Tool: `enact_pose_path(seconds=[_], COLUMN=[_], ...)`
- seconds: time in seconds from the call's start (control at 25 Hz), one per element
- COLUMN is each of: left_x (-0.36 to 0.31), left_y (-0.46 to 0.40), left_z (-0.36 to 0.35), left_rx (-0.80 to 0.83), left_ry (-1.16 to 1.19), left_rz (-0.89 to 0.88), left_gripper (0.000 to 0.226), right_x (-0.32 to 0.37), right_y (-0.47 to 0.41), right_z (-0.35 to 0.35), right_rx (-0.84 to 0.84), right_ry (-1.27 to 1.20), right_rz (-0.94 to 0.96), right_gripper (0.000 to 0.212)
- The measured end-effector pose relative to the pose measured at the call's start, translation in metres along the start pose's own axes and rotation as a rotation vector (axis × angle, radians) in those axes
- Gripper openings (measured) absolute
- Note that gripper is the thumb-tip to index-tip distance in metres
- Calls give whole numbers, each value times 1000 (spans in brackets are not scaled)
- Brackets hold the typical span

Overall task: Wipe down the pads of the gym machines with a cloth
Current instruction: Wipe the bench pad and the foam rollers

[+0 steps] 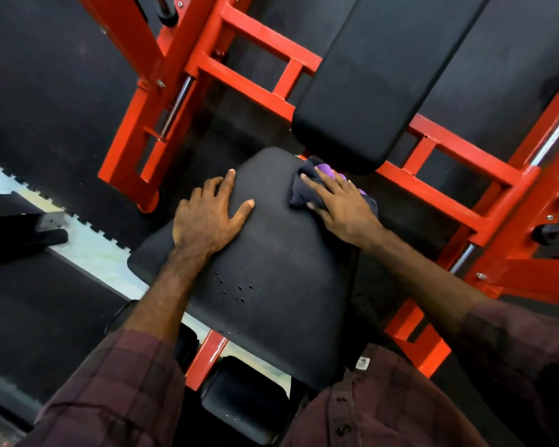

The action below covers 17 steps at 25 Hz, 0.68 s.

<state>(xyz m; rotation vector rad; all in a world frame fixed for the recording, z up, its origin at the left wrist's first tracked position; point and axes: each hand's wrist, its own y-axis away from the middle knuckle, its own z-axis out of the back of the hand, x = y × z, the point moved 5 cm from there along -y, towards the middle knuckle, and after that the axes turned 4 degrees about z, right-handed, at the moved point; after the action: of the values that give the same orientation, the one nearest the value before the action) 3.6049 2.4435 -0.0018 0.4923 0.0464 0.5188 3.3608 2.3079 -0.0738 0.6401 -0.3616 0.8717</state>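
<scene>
Head view: the right hand (pixel 342 204) presses a dark cloth with purple patches (pixel 307 183) flat-fingered onto the far right corner of the black seat pad (pixel 271 253), just below the back pad (pixel 378 75). The left hand (pixel 207 217) rests open-fingered on the seat's left side. Water droplets (pixel 236 287) dot the pad; red frame (pixel 262 43) surrounds it.
</scene>
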Motion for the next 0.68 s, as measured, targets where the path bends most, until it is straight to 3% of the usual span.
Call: enact_pose_path(seconds=[0.12,0.32,0.48,0.52,0.68], left_x=[0,2,0,0,2], left_y=[1,1,1,1,1], left_z=[-3,0,-1,-2,0], left_rx=[12,-12,-19,-26,-3], left_ry=[7,5,-8,-14,-16], left_rz=[4,14,15,17,19], left_gripper=[83,83,83,83,87], right_x=[26,39,40,54,69], right_y=[-52,-17,-68,-77,-32], right_z=[0,-7,0,-1,-9], right_rx=[10,18,25,5,-22], right_ry=[-51,9,7,21,-9], right_rz=[-204,197,-110,-110,246], right_gripper=[64,67,66,65,65])
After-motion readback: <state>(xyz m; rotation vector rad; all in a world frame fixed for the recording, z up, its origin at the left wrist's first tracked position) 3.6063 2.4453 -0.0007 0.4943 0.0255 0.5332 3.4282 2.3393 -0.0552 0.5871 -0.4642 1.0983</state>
